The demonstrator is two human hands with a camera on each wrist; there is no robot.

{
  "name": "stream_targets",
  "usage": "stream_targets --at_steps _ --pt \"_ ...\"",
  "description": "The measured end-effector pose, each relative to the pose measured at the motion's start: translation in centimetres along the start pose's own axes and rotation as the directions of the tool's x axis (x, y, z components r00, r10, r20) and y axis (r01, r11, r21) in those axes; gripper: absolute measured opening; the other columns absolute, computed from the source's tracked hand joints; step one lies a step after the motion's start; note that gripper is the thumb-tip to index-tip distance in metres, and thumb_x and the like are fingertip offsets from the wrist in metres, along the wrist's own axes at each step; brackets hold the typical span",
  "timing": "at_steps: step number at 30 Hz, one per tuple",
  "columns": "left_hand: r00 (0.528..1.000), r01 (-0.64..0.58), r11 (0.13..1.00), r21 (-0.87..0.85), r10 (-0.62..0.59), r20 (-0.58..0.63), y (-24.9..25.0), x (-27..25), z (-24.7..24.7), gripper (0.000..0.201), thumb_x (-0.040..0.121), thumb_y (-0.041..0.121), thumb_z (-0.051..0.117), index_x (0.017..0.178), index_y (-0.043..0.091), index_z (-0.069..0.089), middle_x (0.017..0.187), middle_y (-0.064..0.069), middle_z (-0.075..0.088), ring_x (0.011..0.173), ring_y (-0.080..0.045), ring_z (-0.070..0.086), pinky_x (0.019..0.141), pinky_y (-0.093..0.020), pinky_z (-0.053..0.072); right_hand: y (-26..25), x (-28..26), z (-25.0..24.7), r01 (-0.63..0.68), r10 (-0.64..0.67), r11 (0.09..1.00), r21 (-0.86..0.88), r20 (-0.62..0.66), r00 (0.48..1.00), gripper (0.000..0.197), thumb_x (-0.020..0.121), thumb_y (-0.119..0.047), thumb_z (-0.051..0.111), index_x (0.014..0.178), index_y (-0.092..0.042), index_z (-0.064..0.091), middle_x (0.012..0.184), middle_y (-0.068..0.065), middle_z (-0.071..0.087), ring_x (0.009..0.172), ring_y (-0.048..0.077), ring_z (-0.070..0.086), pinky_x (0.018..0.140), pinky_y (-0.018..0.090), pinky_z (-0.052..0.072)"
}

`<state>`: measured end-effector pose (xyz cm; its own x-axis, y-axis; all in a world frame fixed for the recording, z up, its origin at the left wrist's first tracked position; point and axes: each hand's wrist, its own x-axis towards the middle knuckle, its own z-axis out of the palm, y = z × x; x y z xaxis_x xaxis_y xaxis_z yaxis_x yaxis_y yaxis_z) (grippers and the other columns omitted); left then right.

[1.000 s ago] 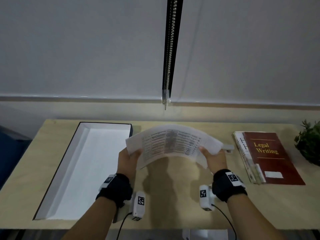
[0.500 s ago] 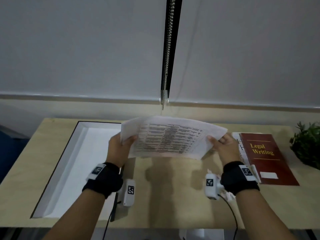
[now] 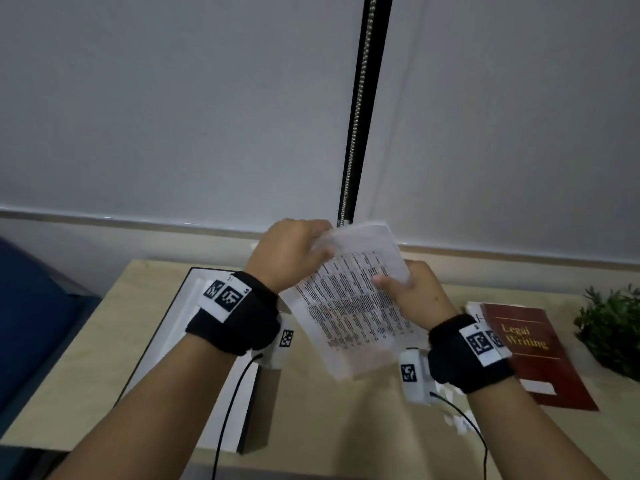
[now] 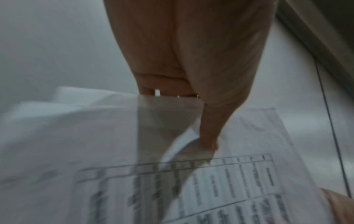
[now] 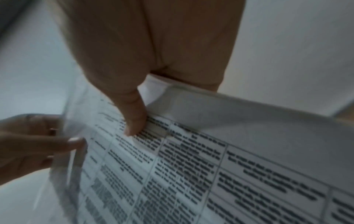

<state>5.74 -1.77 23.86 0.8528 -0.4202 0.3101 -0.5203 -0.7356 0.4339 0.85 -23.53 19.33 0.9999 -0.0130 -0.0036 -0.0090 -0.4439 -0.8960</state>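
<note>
The book [image 3: 533, 362] at three o'clock reads "Legal Writing"; left hand [image 3: 287, 254] and right hand [image 3: 417, 297] both pinch the printed paper [image 3: 349, 306], thumbs in front.

Sheets [image 3: 353, 306] sit above the middle of the table [image 3: 346, 427], between both hands: left hand [image 3: 287, 251] at the far corner, right hand [image 3: 415, 296] at the right edge. Box [image 3: 180, 327] lies on the table at left, book [image 3: 540, 355] at right, and plant [image 3: 613, 327] right of the book.

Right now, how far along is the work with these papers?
Done: the papers are up off the table. In hand: the left hand and right hand both pinch them near the top, holding them tilted in the air. Left, probably: setting them down, perhaps in the open box.
</note>
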Motion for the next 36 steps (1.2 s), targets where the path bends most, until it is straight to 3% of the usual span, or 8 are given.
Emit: stream_targets --at_steps 4,7,10,17,24,26,29,36 --pt "0.891 0.201 0.955 -0.218 -0.271 -0.364 -3.4 -2.6 1.6 0.079 0.073 0.041 0.079 0.14 0.023 0.04 0.142 -0.003 0.046 0.129 -0.018 0.042 0.107 -0.038 0.033 3.0 -1.2 0.0 -0.066 0.087 0.975 0.211 -0.088 0.992 0.018 0.088 -0.017 0.063 0.092 -0.034 0.067 0.089 -0.017 0.069 0.08 -0.008 0.066 0.07 0.01 0.052" --pt "0.828 0.393 0.642 -0.658 -0.558 -0.051 -3.9 -4.8 4.8 0.095 0.072 0.031 0.084 0.147 0.021 0.025 0.144 -0.007 0.043 0.13 -0.019 0.045 0.108 -0.038 0.039 5.3 -2.2 1.0 -0.158 0.196 0.94 0.303 -0.098 0.976 0.02 0.086 -0.019 0.065 0.105 -0.023 0.067 0.096 -0.012 0.069 0.096 0.007 0.065 0.091 0.031 0.05" --pt "0.819 0.4 0.354 -0.846 -0.553 0.156 -2.7 -5.8 7.1 0.05 0.085 0.008 0.072 0.129 0.011 0.049 0.111 -0.004 0.069 0.098 -0.012 0.07 0.085 -0.029 0.059 6.2 -2.9 2.2 -0.184 0.242 0.914 0.361 -0.123 0.962 0.018 0.086 -0.02 0.065 0.104 -0.024 0.066 0.095 -0.012 0.069 0.096 0.007 0.064 0.087 0.03 0.049" --pt "0.857 0.117 0.552 -0.825 -0.476 -0.197 -1.6 -5.7 7.7 0.031 0.094 0.001 0.057 0.104 0.03 0.065 0.091 0.011 0.075 0.089 -0.006 0.07 0.077 -0.022 0.057 5.7 -2.9 2.4 -0.074 0.211 0.892 0.445 -0.267 0.94 0.008 0.082 -0.021 0.071 0.089 -0.022 0.067 0.086 -0.008 0.07 0.083 0.005 0.065 0.073 0.023 0.05" --pt "0.866 0.279 0.662 -0.696 -0.486 -0.116 -2.5 -7.9 11.1 0.064 0.092 0.031 0.055 0.145 0.044 0.021 0.127 -0.005 0.062 0.116 -0.021 0.061 0.103 -0.052 0.047 8.4 -3.0 4.0 -0.12 0.197 0.901 0.418 -0.146 0.97 0.021 0.081 -0.004 0.069 0.087 -0.024 0.065 0.086 -0.009 0.068 0.07 -0.009 0.067 0.058 0.008 0.052" --pt "0.885 0.203 0.745 -0.635 -0.417 -0.207 -2.4 -7.5 11.1 0.078 0.095 0.026 0.056 0.146 0.054 0.003 0.156 0.002 0.032 0.139 -0.001 0.035 0.116 -0.039 0.031 8.7 -2.7 4.2 -0.132 0.21 0.907 0.4 -0.158 0.965 0.015 0.082 -0.007 0.069 0.087 -0.021 0.065 0.085 -0.008 0.068 0.074 -0.002 0.066 0.058 0.009 0.052" --pt "0.87 0.122 0.857 -0.502 -0.336 -0.362 -2.6 -6.8 11.1 0.078 0.097 0.013 0.054 0.148 0.042 0.004 0.15 0.003 0.026 0.111 0.029 0.029 0.095 -0.017 0.035 8.9 -2.2 4.3 -0.149 0.23 0.913 0.38 -0.178 0.957 0.01 0.083 -0.009 0.068 0.089 -0.017 0.066 0.083 -0.009 0.068 0.078 0.004 0.065 0.064 0.015 0.052" --pt "0.881 0.11 0.964 -0.242 -0.207 -0.425 -3.1 -6.7 10.8 0.064 0.093 0.004 0.058 0.14 0.039 0.032 0.134 -0.014 0.04 0.085 -0.019 0.057 0.073 -0.021 0.051 8.9 -1.7 4.0 -0.15 0.216 0.925 0.349 -0.158 0.964 0.011 0.084 -0.006 0.067 0.094 -0.008 0.068 0.083 -0.003 0.068 0.07 -0.002 0.064 0.055 0.004 0.049"
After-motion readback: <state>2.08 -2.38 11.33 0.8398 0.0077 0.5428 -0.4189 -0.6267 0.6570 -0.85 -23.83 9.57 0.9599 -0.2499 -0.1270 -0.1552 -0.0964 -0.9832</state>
